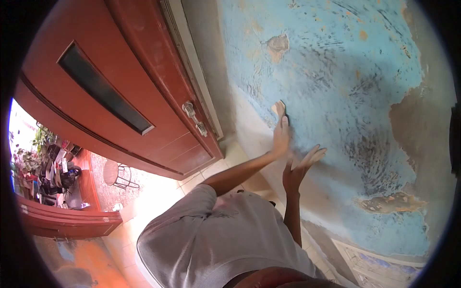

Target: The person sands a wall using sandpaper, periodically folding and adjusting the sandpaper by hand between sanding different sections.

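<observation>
My left hand [282, 134] reaches up to the blue painted wall [326, 96], its fingers closed around a small tan flat piece [278, 107] with a dark edge. The piece rests against the paint; its exact kind is too small to make out. Below and to the right, my right hand [301, 168] is open with fingers stretched out, close to the wall's surface and holding nothing. Whether its fingertips touch the wall I cannot tell. Dark scuffs and streaks cover the paint around both hands.
A reddish-brown door [144, 96] with a metal handle [194, 118] stands at the left. Through the doorway are a round stool [111, 173] and plants [41, 139]. The wall has chipped patches [278, 44] and bare grey plaster [408, 125]. A white patterned panel [379, 264] sits low right.
</observation>
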A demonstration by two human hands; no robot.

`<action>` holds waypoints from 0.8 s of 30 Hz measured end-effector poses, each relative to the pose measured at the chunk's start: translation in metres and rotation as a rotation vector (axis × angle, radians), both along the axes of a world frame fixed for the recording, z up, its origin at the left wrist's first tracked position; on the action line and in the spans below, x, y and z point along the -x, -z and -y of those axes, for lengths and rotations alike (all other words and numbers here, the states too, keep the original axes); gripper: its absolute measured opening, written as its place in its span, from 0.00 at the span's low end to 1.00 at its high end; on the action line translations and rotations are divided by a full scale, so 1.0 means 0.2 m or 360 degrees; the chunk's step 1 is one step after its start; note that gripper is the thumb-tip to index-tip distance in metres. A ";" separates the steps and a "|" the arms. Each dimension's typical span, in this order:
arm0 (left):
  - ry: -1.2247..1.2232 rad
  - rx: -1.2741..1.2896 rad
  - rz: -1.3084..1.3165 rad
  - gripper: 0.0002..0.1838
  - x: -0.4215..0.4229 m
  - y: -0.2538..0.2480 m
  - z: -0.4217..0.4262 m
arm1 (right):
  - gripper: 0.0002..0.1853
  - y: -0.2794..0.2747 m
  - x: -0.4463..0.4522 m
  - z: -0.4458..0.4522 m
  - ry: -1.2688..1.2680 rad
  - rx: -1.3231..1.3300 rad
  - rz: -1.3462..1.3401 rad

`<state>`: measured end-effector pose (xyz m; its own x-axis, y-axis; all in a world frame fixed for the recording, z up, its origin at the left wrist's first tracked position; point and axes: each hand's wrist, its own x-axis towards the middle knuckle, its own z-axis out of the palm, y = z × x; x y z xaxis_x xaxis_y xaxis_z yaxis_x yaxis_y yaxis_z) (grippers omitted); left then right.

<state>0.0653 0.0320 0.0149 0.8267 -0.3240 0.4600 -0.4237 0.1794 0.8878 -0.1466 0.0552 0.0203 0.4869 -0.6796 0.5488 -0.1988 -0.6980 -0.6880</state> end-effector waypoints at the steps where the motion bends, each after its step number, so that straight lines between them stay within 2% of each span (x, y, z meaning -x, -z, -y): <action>1: 0.0049 -0.0111 -0.0020 0.34 -0.01 0.02 0.01 | 0.48 -0.02 0.03 0.01 -0.0042 0.0038 -0.0005; 3: 0.0067 -0.0094 -0.0127 0.37 -0.39 -0.09 0.02 | 0.46 -0.01 0.12 0.00 -0.0030 0.0032 -0.0045; 6: 0.0201 0.0112 -0.0550 0.42 -1.10 -0.33 0.00 | 0.44 0.01 0.22 0.02 -0.0010 0.0063 -0.0124; 7: 0.0209 0.0110 -0.0546 0.42 -1.08 -0.35 0.01 | 0.44 0.03 0.24 0.02 -0.0016 0.0100 -0.0187; 10: -0.0126 -0.0002 -0.0056 0.39 -0.94 -0.36 -0.02 | 0.44 0.05 0.28 0.03 -0.0044 0.0127 -0.0241; 13: 0.0040 0.0202 -0.0036 0.37 -0.33 -0.21 0.00 | 0.44 0.09 0.28 0.01 -0.0029 0.0081 -0.0248; 14: -0.0172 -0.0046 0.0380 0.37 -0.14 0.14 0.11 | 0.44 0.10 0.28 0.01 -0.0043 0.0072 -0.0251; 17: 0.0037 -0.0083 0.0204 0.37 0.25 0.23 0.07 | 0.45 0.13 0.27 -0.05 -0.0001 -0.0006 -0.0311; 19: -0.0047 -0.0093 0.0249 0.38 0.13 0.23 0.09 | 0.44 0.10 0.31 -0.07 -0.0040 -0.0012 -0.0283; 21: -0.0197 -0.0093 0.0297 0.38 -0.23 0.09 0.09 | 0.44 0.07 0.39 -0.07 -0.0030 0.0005 -0.0317; 22: -0.0163 -0.0094 0.0225 0.39 -0.42 -0.05 0.04 | 0.44 0.06 0.41 -0.06 -0.0040 0.0019 -0.0330; 24: 0.0229 -0.0100 -0.0264 0.43 -0.87 -0.30 -0.13 | 0.43 0.07 0.42 -0.03 0.0002 0.0071 -0.0260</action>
